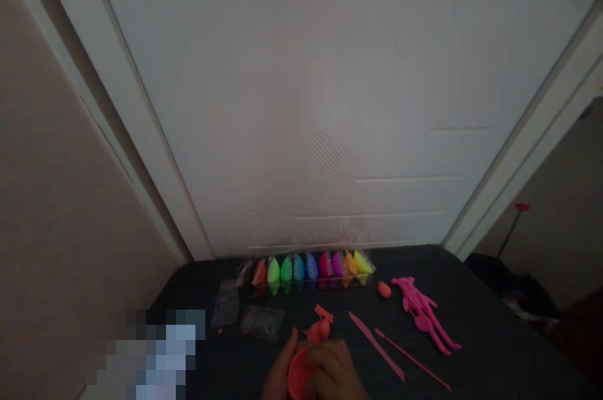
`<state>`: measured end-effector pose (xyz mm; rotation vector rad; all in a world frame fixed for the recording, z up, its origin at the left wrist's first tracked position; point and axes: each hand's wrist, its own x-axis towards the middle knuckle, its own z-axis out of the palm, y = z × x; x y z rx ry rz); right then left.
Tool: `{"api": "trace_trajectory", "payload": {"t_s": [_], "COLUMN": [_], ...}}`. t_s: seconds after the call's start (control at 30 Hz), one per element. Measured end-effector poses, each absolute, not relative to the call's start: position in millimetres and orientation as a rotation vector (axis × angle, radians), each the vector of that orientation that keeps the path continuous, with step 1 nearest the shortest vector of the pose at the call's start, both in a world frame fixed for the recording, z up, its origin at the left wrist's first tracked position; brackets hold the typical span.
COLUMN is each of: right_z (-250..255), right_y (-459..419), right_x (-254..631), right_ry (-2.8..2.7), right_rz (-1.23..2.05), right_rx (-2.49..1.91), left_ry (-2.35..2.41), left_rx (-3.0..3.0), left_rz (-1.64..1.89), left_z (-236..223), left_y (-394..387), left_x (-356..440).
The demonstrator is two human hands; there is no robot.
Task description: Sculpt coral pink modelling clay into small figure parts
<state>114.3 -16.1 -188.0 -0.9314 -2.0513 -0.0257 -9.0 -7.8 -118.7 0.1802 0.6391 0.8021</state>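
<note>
Low in the head view, a coral-red bowl-shaped piece of clay (298, 376) is between my two hands. My left hand (277, 372) is closed around its left side, thumb pointing up. The curled fingers of my right hand (335, 367) press on its right rim and partly cover its inside. Just beyond my hands lies a coral lump with a small upright part (320, 326), its lower end hidden by my fingers. To the right are a pink flat modelling knife (377, 347) and a thin pink modelling stick (412, 357).
Several colourful clay packets (311, 271) stand in a clear tray along the back of the dark table (198, 290). Clear plastic bags (262, 323) lie left. A small orange ball (384, 289) and a long pink figure (419, 309) lie right. A white panel (282, 105) rises behind.
</note>
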Motion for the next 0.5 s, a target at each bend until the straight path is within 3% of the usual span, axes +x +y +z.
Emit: {"api": "trace_trajectory", "payload": {"t_s": [0.23,0.5], "right_z": [-163,-144], "right_y": [-20,-34], "right_x": [116,114], "right_ry": [-2.077,-2.008], "right_rz": [-0.015,0.272], "right_rx": [-0.879,-0.962], "left_ry": [0.647,0.762], "left_rx": [0.013,0.062], "left_rz": [0.811,0.875], "left_z": [-148,-129], "left_y": [0,-10], "left_x": [0,-1]}}
